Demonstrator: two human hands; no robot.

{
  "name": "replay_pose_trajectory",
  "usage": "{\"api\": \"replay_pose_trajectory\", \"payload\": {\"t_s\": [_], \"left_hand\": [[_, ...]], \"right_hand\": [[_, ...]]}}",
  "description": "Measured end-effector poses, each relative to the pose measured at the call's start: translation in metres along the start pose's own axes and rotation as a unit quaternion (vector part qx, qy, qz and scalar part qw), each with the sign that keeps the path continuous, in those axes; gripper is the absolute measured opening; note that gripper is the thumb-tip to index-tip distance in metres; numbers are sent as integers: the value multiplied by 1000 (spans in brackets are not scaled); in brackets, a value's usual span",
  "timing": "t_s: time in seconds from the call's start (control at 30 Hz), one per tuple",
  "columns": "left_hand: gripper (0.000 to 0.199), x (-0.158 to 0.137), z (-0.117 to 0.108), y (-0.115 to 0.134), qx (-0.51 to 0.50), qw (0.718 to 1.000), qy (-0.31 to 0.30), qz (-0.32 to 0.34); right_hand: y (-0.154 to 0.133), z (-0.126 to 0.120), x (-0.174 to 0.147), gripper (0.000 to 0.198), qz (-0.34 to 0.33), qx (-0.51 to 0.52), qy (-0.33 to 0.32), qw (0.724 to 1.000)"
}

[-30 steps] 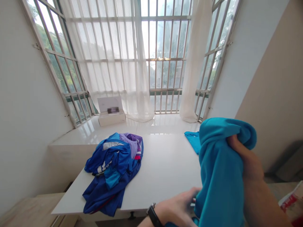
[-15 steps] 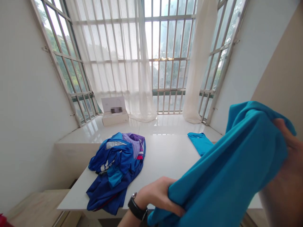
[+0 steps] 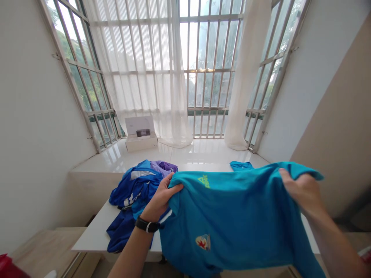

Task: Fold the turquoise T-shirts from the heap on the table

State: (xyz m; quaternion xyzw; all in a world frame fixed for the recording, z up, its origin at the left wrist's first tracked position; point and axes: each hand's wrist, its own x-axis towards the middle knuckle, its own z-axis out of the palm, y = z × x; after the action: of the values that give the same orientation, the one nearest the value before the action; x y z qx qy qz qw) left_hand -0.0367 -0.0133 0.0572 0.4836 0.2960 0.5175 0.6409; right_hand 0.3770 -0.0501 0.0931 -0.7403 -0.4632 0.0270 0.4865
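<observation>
A teal-blue T-shirt (image 3: 246, 220) hangs stretched sideways between my two hands, over the front of the white table. On it show a yellow-green logo near the upper left and a red-and-white badge lower down. My left hand (image 3: 162, 197), with a black watch on its wrist, pinches the shirt's upper left corner. Gripping the upper right part is my right hand (image 3: 301, 189), thumb on top and fingers hidden in the cloth. Behind the shirt, a folded teal garment (image 3: 241, 166) lies at the back right, mostly covered from view.
A heap of blue and purple clothes (image 3: 136, 193) lies on the left of the white table (image 3: 95, 235). On the window ledge behind stands a white box (image 3: 141, 143). Barred windows and sheer curtains (image 3: 176, 96) rise beyond. Something red (image 3: 11, 266) shows at the lower left corner.
The shirt went from hanging bunched and slanted at the right to spread wide before me, its logo and badge showing. My left hand moved up and left; my right hand lowered and moved left.
</observation>
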Motion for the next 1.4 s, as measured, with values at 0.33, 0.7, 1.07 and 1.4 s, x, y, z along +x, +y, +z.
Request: {"api": "replay_pose_trajectory", "payload": {"t_s": [0.33,0.7,1.07,1.4], "left_hand": [[46,10,62,8,29,983,-171,-64],[67,-4,21,-46,99,969,-215,-64],[47,-27,14,-52,-24,989,-85,-116],[60,-43,64,-56,302,920,-188,167]], "right_hand": [[-107,83,-85,98,-274,136,-356,883],[-90,87,-73,39,14,396,-328,857],[-64,81,-54,56,126,293,-236,918],[-65,92,-139,61,-62,186,-430,881]]}}
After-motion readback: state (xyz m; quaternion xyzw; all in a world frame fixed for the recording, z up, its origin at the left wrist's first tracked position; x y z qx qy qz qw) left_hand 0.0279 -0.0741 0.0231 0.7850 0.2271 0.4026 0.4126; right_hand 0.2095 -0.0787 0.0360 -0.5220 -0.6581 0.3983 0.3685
